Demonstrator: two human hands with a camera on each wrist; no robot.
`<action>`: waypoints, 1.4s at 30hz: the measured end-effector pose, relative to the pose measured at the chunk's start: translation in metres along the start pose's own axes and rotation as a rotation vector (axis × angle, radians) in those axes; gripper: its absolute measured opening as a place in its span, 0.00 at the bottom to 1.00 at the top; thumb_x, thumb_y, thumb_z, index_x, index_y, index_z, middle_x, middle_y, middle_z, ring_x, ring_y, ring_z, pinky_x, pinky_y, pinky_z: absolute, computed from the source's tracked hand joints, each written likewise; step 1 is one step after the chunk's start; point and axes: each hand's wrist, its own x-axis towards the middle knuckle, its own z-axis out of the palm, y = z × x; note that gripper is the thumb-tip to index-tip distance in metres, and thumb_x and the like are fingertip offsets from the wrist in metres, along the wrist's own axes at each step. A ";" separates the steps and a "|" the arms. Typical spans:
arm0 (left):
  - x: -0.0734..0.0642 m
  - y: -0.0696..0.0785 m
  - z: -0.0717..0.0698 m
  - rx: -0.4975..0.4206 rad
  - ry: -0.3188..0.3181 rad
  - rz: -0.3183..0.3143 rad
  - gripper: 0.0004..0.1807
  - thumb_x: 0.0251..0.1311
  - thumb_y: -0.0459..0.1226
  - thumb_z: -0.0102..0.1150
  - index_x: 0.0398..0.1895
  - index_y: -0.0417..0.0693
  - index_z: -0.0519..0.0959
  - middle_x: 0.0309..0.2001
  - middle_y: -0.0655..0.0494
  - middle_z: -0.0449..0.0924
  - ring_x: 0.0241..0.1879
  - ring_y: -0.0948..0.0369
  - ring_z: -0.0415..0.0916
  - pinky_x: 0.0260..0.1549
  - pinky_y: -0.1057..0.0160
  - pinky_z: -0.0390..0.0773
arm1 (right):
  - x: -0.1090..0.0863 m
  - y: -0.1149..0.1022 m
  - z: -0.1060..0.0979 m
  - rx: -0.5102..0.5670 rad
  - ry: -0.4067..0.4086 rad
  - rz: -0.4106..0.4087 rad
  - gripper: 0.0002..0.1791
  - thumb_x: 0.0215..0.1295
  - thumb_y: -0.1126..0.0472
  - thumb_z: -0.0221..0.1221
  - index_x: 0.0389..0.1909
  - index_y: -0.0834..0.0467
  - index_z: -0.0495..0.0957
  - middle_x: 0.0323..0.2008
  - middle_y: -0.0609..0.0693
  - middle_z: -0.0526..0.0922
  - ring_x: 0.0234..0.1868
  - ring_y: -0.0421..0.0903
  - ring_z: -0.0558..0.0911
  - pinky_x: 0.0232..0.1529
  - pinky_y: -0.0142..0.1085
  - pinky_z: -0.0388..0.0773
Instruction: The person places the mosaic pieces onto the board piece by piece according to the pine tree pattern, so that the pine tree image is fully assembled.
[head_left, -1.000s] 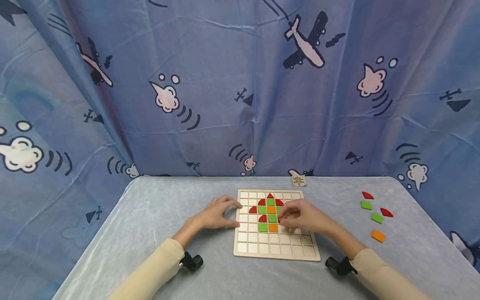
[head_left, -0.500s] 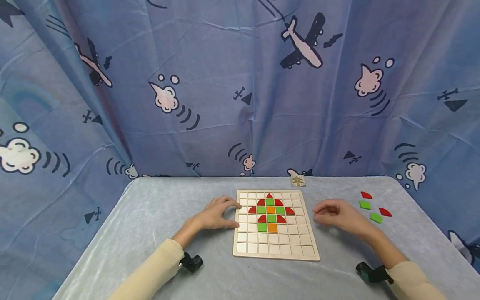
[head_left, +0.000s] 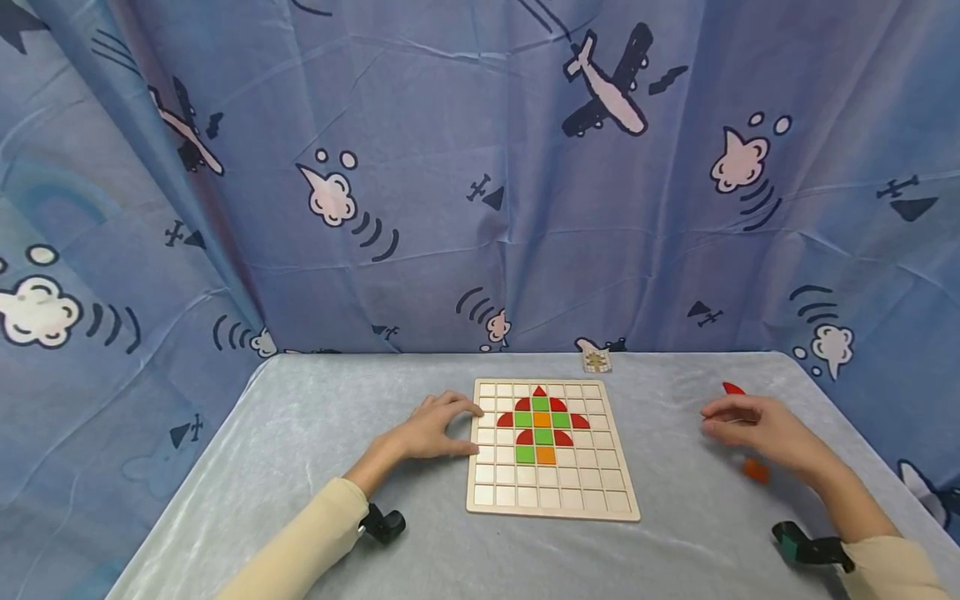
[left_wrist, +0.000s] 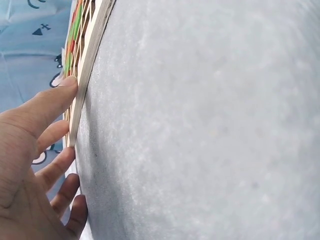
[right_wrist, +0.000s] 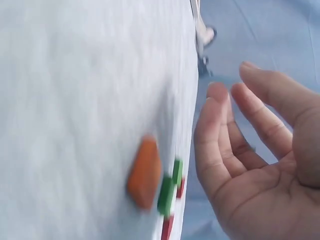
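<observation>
A wooden grid board [head_left: 553, 498] lies on the table with green, orange and red pieces set in its cells. My left hand [head_left: 431, 429] rests at the board's left edge, thumb and fingertips touching it; in the left wrist view, the thumb [left_wrist: 55, 97] lies against the rim. Far to the right, my right hand [head_left: 772, 433] hovers over loose pieces, loosely curved and holding nothing. Below it lies an orange square tile [head_left: 756, 471]. The right wrist view also shows a green tile [right_wrist: 166, 196], another green tile [right_wrist: 177, 172] and red pieces [right_wrist: 167, 229] past the orange one.
A small patterned card [head_left: 597, 360] lies at the table's back edge, behind the board. One loose red piece [head_left: 733, 388] shows above the right hand. A blue printed curtain [head_left: 420, 183] hangs behind the grey-white table cloth [head_left: 360, 375].
My right hand has let go of a red rounded piece on the board's right side and moved right, over the loose pieces. My left hand has stayed at the board's edge.
</observation>
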 end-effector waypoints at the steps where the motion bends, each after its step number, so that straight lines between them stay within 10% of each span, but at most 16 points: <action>1: 0.000 0.000 0.000 0.001 -0.001 0.000 0.30 0.56 0.55 0.68 0.63 0.64 0.74 0.69 0.56 0.67 0.65 0.50 0.62 0.65 0.43 0.64 | -0.001 0.004 -0.004 -0.006 0.003 0.017 0.25 0.67 0.49 0.62 0.58 0.62 0.77 0.49 0.54 0.84 0.39 0.29 0.80 0.38 0.32 0.81; 16: 0.000 0.003 -0.003 0.002 -0.005 0.005 0.30 0.57 0.54 0.68 0.63 0.61 0.74 0.69 0.55 0.67 0.65 0.49 0.62 0.65 0.42 0.63 | -0.011 0.049 -0.038 -0.099 0.031 0.113 0.29 0.66 0.48 0.62 0.57 0.68 0.76 0.41 0.48 0.85 0.31 0.35 0.78 0.32 0.31 0.80; 42: 0.000 0.002 0.000 -0.008 0.016 0.013 0.31 0.55 0.54 0.69 0.63 0.62 0.75 0.68 0.54 0.68 0.65 0.47 0.63 0.65 0.40 0.63 | -0.006 0.052 -0.029 -0.141 0.057 0.140 0.26 0.61 0.51 0.67 0.51 0.67 0.79 0.28 0.45 0.74 0.27 0.36 0.70 0.27 0.30 0.69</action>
